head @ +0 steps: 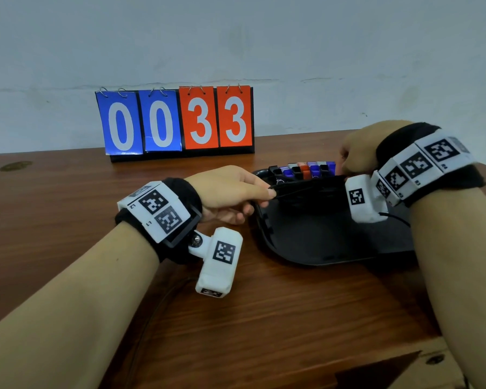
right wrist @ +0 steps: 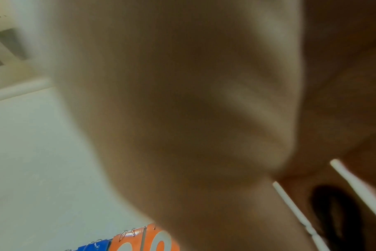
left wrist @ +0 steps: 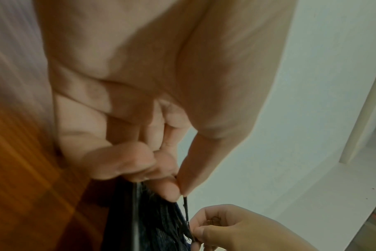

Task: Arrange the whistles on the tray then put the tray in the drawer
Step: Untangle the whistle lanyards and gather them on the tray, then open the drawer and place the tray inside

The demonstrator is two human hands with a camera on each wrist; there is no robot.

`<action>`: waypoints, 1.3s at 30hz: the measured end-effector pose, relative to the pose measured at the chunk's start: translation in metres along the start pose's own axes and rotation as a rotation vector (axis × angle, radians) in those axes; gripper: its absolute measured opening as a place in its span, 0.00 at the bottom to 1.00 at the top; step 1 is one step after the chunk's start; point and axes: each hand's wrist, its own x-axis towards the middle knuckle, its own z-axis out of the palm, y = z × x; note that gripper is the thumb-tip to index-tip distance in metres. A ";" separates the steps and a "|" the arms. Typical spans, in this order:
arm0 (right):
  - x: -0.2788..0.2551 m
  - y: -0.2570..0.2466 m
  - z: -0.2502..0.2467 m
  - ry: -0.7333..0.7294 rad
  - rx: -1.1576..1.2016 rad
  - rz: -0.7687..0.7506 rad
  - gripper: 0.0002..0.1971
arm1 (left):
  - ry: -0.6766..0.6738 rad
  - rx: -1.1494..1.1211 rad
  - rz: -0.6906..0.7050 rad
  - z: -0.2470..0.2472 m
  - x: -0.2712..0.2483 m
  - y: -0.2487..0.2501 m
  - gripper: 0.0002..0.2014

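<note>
A black tray [head: 314, 242] lies on the wooden table at centre right. Along its far edge stand several whistles [head: 306, 169] in a row, blue, black, red and grey. A bundle of black cords [head: 306, 189] stretches across the tray from them. My left hand [head: 236, 192] pinches the left end of the cords, thumb and forefinger [left wrist: 182, 185] pressed together on a strand [left wrist: 186, 208]. My right hand [head: 354, 153] is curled at the cords' right end by the whistles; the left wrist view shows the right hand [left wrist: 221, 225] pinching them. The right wrist view is filled by blurred palm.
A flip scoreboard [head: 177, 122] reading 0033 stands against the pale wall at the table's back. Bare wood [head: 68, 197] stretches left of the tray and in front of it. The table's front right corner [head: 432, 357] lies under my right forearm.
</note>
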 end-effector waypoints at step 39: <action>-0.038 -0.077 0.000 0.059 0.942 -0.870 0.10 | 0.528 -0.020 0.178 -0.050 -0.032 -0.021 0.08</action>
